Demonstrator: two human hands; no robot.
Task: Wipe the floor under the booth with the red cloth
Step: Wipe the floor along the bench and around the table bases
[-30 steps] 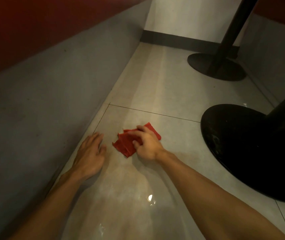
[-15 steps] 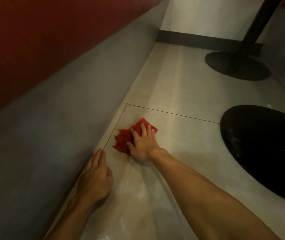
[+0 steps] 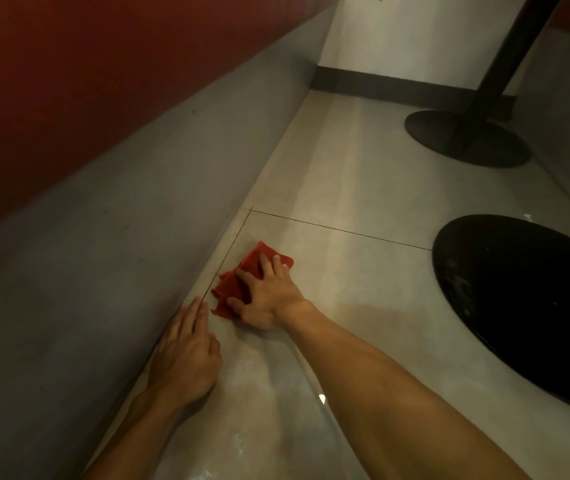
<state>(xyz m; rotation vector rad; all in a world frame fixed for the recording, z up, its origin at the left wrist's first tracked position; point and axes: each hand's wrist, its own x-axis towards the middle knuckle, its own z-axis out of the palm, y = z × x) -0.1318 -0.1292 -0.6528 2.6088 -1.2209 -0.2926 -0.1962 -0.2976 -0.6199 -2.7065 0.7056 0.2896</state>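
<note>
We see one red cloth (image 3: 231, 287), folded into a rumpled pad, lying on the pale tiled floor (image 3: 345, 181) close to the foot of the booth. Its left edge is just beside the floor seam that runs along the booth base (image 3: 110, 265).

There are two hands in view, both bare. The right hand (image 3: 266, 296) lies palm down on top of the cloth. Its four fingers (image 3: 263, 261) are straight and spread across the red fabric, and the thumb is out to the side at the cloth's near corner. It presses on the cloth and does not grip it. The left hand (image 3: 186, 355) rests flat on the floor just below and to the left of the cloth, with its fingers straight and held together, pointing along the edge of the grey base. It holds nothing, and we cannot tell whether its fingertips touch the cloth.

We count two thin dark seams in the tiles. One runs beside the booth, the other crosses the floor beyond the cloth, and they meet at a corner.

Above the grey base runs one band of dark red upholstery (image 3: 68, 81).

To the right stand two round black table bases, a near one (image 3: 519, 306) and a far one (image 3: 467, 138), each with a dark post.

At the back we see one white wall (image 3: 415, 32) with a dark skirting strip (image 3: 380, 85).

The floor near the forearms shows a wet sheen and one small bright glint (image 3: 321, 398).
</note>
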